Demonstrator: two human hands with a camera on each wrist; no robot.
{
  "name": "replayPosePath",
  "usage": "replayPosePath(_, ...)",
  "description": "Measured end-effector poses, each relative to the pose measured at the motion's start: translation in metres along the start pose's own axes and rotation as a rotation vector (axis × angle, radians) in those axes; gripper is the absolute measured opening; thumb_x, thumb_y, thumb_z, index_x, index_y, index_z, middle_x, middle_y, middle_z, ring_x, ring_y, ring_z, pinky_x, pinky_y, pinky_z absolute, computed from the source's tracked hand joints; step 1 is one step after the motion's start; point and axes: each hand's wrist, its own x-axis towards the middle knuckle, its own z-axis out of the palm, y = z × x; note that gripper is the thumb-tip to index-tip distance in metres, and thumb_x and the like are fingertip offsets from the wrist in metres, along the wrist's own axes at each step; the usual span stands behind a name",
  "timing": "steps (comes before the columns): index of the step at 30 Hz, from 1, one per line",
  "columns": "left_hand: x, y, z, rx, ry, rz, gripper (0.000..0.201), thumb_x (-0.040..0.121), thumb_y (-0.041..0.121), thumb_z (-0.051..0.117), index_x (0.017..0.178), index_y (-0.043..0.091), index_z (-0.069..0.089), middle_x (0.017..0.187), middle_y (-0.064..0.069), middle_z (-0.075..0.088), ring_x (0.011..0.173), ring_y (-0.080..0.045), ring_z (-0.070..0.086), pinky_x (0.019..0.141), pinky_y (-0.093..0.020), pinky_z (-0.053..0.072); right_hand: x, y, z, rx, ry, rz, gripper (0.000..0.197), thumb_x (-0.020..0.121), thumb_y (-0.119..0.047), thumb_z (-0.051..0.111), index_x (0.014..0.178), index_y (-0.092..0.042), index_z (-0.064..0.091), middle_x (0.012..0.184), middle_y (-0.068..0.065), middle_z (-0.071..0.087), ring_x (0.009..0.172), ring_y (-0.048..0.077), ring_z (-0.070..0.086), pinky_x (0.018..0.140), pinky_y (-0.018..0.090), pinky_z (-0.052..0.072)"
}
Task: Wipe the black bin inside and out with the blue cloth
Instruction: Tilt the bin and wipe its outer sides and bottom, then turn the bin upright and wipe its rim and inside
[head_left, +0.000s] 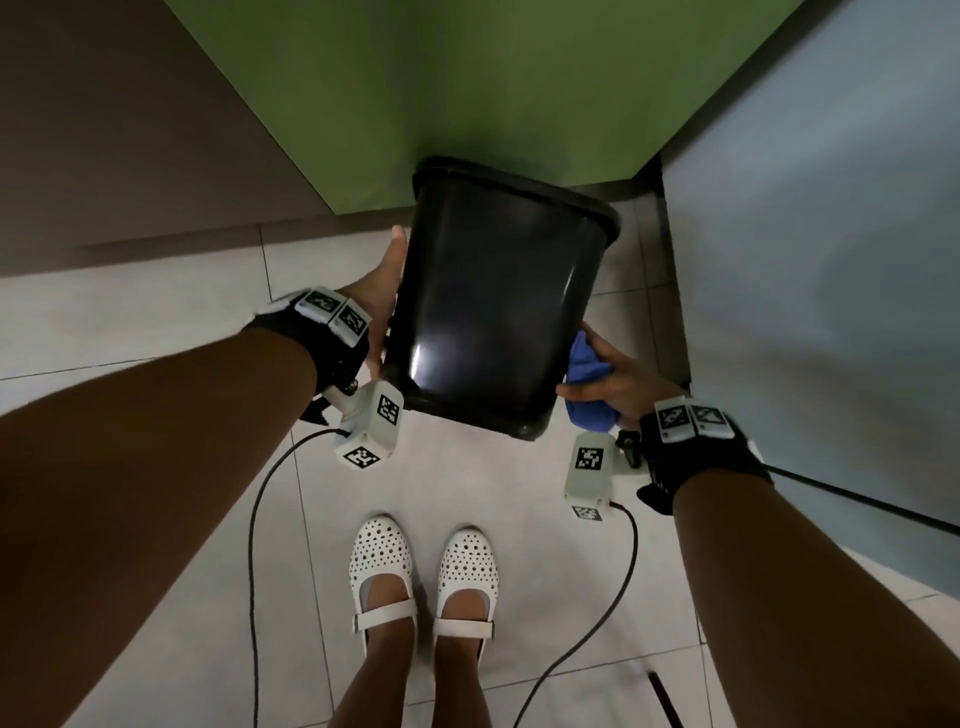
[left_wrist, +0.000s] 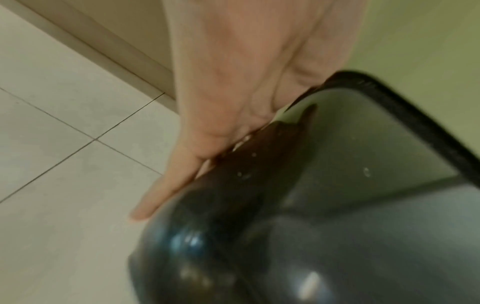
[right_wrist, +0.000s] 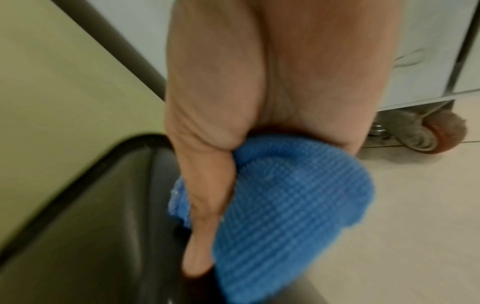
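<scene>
I hold the black bin (head_left: 493, 301) off the tiled floor, tipped so its base faces me and its rim points away toward the green panel. My left hand (head_left: 382, 296) lies flat on the bin's left wall, fingers straight; the left wrist view shows the hand (left_wrist: 233, 92) along the bin (left_wrist: 337, 226) up to the rim. My right hand (head_left: 618, 379) grips the bunched blue cloth (head_left: 589, 374) against the bin's right wall near the base. The right wrist view shows the thumb curled over the cloth (right_wrist: 285, 205) beside the bin (right_wrist: 91, 226). The bin's inside is hidden.
A green panel (head_left: 467, 78) stands behind the bin, a brown wall (head_left: 130, 130) to the left. A grey-blue cart (head_left: 831, 208) on a caster wheel (right_wrist: 439, 135) stands close on the right. My white shoes (head_left: 426, 577) and two cables are below the bin.
</scene>
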Motion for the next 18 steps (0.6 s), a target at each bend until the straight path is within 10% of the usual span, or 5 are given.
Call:
replayPosePath(4,0.0,-0.015,0.01,-0.173,-0.056,0.069,0.093,0.07,0.087,0.011,0.141,0.03,0.034,0.146,-0.002,0.039,0.134,-0.034,0.035,0.107,-0.064,0.018,-0.006,0.029,0.015,0.043,0.181,0.033,0.084,0.077,0.014,0.062,0.146,-0.022,0.031,0.127,-0.003,0.057,0.123,0.02,0.051,0.107,0.034,0.037)
replayPosePath(10,0.015,-0.042,0.03,-0.2,-0.009,0.232,0.068,0.083,0.069,0.034,0.138,0.03,0.028,0.146,0.0,0.031,0.141,-0.023,0.021,0.105,-0.052,0.026,-0.004,0.051,0.034,0.234,0.36,0.02,0.07,0.079,0.028,0.048,0.138,-0.008,0.042,0.111,0.003,0.062,0.096,0.013,0.058,0.066,0.001,0.048)
replayPosePath(18,0.025,-0.072,0.009,-0.261,-0.279,0.32,0.044,0.094,0.039,0.04,0.138,0.044,0.033,0.149,0.009,0.031,0.139,-0.02,0.024,0.096,-0.076,0.022,0.017,0.059,0.02,0.313,0.378,-0.048,0.035,0.092,0.015,0.037,0.12,-0.003,0.045,0.09,-0.002,0.072,0.08,0.003,0.071,0.065,0.015,0.056)
